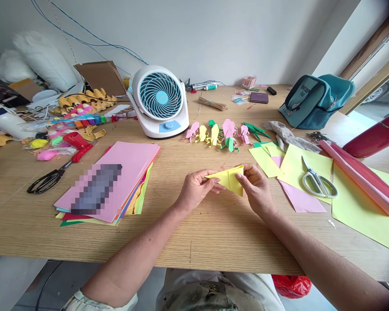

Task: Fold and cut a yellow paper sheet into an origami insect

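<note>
A folded yellow paper (pixel 229 179) is held just above the wooden table (pixel 194 233), between both of my hands. My left hand (pixel 196 186) pinches its left point with thumb and fingers closed. My right hand (pixel 254 186) grips its right side, fingers curled over the top edge. A row of finished paper figures (pixel 223 131) in pink, yellow and green stands behind the hands.
A stack of coloured paper (pixel 116 181) lies to the left, with black scissors (pixel 52 175) beyond it. White-handled scissors (pixel 317 181) rest on loose yellow and pink sheets at the right. A white desk fan (pixel 160 101), a teal bag (pixel 314 101) and a red bottle (pixel 376 136) stand farther back.
</note>
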Demonstrator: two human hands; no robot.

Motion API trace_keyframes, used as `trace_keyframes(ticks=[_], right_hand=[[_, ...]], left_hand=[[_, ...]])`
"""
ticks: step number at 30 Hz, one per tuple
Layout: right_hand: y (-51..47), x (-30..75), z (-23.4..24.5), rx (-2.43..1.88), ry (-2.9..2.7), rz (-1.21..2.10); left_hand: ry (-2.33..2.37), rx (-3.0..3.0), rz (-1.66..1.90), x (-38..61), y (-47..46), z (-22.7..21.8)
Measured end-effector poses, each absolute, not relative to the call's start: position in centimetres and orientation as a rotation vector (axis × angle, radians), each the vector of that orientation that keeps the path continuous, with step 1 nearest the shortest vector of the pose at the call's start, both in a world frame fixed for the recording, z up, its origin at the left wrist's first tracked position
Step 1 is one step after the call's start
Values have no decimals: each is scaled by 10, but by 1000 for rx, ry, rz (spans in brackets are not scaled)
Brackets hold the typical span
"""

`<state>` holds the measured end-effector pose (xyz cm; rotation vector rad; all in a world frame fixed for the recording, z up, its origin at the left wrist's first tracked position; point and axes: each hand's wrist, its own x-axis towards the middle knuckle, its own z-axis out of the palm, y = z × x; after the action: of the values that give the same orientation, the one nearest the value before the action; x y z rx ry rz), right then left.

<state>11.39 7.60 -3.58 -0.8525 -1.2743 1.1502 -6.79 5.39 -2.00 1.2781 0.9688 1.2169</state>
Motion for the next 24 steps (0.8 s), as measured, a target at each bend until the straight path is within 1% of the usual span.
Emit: trace_keyframes(ticks=[24], right_hand=[[75,114,-33,-847,-1287,1143]], left_hand=[[964,1299,1197,-69,55,-23]])
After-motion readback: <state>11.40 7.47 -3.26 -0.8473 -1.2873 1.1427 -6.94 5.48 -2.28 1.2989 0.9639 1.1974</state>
